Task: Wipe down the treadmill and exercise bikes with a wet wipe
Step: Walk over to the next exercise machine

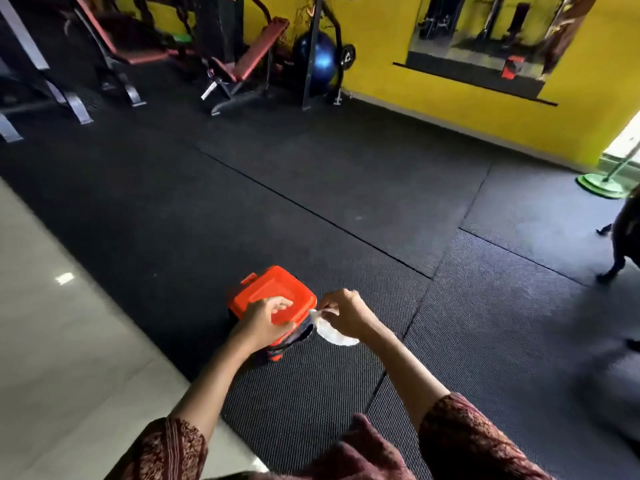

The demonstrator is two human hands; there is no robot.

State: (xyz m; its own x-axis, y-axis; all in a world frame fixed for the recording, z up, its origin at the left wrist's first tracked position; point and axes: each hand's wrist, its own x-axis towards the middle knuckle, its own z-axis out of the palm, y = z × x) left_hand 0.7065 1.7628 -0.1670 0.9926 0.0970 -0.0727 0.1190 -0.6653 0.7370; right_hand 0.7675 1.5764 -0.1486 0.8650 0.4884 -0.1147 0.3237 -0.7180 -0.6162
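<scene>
left hand curls over the near edge of the orange-lidded wipe box | wet wipe hangs just right of the box, trailing down and rightward | right hand, the nearer one, pinches its upper end

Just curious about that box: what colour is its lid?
Orange-red lid, best in the head view; left hand grips it, right hand pinches a wet wipe.

Thin white crumpled wet wipe, hanging limp from the pinching fingertips of the right hand, just beside a dark wipe box with flat orange plastic lid, gripped at its near edge by the left hand
</scene>
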